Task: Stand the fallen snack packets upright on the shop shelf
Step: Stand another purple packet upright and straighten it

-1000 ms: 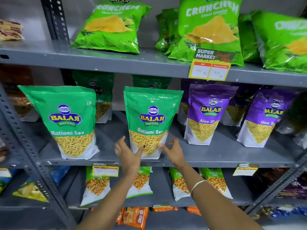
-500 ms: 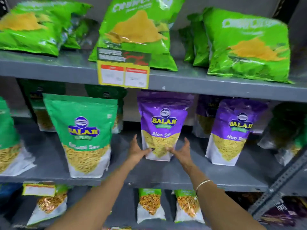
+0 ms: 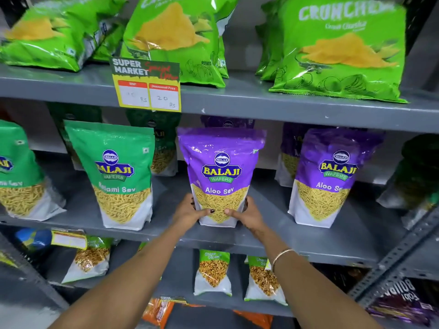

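A purple Aloo Sev packet (image 3: 221, 167) stands upright at the middle of the grey middle shelf (image 3: 273, 243). My left hand (image 3: 190, 211) grips its lower left side and my right hand (image 3: 245, 213) grips its lower right side, thumbs across the front. To its left stands a green Ratlami Sev packet (image 3: 116, 172), with another green packet (image 3: 16, 176) at the frame's left edge. A second purple Aloo Sev packet (image 3: 330, 176) stands to the right. More packets stand behind them in shadow.
Green Crunchem bags (image 3: 342, 48) lean on the top shelf (image 3: 261, 100), which carries a yellow price tag (image 3: 147, 89). Small green-topped packets (image 3: 213, 271) stand on the lower shelf. A perforated metal upright (image 3: 403, 252) slants at the right. A dark packet (image 3: 420, 176) sits far right.
My view and both hands moved right from the green Ratlami Sev packet to the purple Aloo Sev packet. My hands have closed around its lower sides.
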A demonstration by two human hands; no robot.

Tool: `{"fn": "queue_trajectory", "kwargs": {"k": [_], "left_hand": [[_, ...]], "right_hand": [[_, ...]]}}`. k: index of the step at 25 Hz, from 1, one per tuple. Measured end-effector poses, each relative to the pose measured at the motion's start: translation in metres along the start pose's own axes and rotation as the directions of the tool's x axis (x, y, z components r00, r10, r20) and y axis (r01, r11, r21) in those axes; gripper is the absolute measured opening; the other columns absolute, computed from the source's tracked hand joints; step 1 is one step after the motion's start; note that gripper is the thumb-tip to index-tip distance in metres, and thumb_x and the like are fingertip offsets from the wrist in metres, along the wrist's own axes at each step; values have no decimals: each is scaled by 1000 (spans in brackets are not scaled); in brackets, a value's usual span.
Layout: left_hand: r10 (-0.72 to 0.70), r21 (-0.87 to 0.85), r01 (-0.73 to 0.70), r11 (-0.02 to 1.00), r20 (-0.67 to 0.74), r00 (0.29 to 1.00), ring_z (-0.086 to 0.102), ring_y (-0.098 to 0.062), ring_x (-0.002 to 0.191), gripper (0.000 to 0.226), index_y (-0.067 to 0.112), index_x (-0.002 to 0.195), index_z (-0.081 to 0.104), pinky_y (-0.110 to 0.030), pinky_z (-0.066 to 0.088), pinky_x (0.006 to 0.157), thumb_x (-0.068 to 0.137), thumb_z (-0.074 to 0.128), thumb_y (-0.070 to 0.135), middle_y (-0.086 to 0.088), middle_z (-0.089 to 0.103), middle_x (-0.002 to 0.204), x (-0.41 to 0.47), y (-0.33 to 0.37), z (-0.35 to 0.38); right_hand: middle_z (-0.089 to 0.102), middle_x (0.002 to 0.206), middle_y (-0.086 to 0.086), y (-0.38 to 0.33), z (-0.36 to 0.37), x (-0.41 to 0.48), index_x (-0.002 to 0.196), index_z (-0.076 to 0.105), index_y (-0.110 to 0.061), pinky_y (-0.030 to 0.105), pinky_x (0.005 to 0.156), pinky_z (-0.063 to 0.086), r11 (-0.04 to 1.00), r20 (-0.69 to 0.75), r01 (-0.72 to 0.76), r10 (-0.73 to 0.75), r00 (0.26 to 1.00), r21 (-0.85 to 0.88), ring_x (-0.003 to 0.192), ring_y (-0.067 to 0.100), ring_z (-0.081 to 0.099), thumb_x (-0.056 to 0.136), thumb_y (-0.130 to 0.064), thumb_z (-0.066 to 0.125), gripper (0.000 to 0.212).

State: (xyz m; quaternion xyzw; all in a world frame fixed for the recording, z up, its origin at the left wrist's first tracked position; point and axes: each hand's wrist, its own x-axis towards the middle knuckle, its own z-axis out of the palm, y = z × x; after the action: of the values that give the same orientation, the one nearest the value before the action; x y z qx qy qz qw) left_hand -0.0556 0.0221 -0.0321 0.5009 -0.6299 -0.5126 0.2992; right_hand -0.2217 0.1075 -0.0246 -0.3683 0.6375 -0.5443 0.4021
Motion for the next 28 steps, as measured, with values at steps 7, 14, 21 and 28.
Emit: {"fn": "queue_trajectory", "kwargs": {"k": [7, 14, 21, 28], "left_hand": [[-23, 129, 25, 991, -19, 1000, 65, -27, 103, 62, 28, 77, 47, -47, 52, 93, 31, 79, 54, -7, 69, 111, -16, -15, -7], [46, 195, -50, 980, 25, 999, 61, -30, 111, 55, 24, 95, 46, -48, 48, 97, 57, 83, 37, -9, 66, 118, -33, -12, -10], [609, 633, -338, 696, -272, 745, 42, -30, 110, 65, 6, 114, 44, -40, 35, 92, 69, 63, 49, -16, 51, 118, -75, -6, -1], [789, 635, -724, 271, 285, 545, 57, -26, 104, 53, 13, 117, 45, -32, 34, 94, 75, 51, 46, -5, 54, 116, -78, 26, 115]], "right_hand": [[55, 116, 8, -12, 1, -44, 128, 40, 0, 12, 70, 49, 992, 4, -33, 34, 999, -120, 93, 11, 52, 75, -2, 71, 61], [57, 111, 7, -5, 3, -51, 125, 44, 0, 0, 49, 46, 994, 5, -43, 44, 999, -105, 78, -2, 53, 75, -2, 72, 57], [45, 133, 10, 7, -19, -51, 138, 30, -3, 35, 101, 43, 974, -132, -105, 79, 988, -199, 126, 24, 45, 72, -22, 77, 83], [50, 94, 6, 19, -160, -54, 109, 51, -4, 25, 78, 37, 965, -527, -114, -29, 849, -236, 90, 18, 48, 71, -18, 78, 49]]}}
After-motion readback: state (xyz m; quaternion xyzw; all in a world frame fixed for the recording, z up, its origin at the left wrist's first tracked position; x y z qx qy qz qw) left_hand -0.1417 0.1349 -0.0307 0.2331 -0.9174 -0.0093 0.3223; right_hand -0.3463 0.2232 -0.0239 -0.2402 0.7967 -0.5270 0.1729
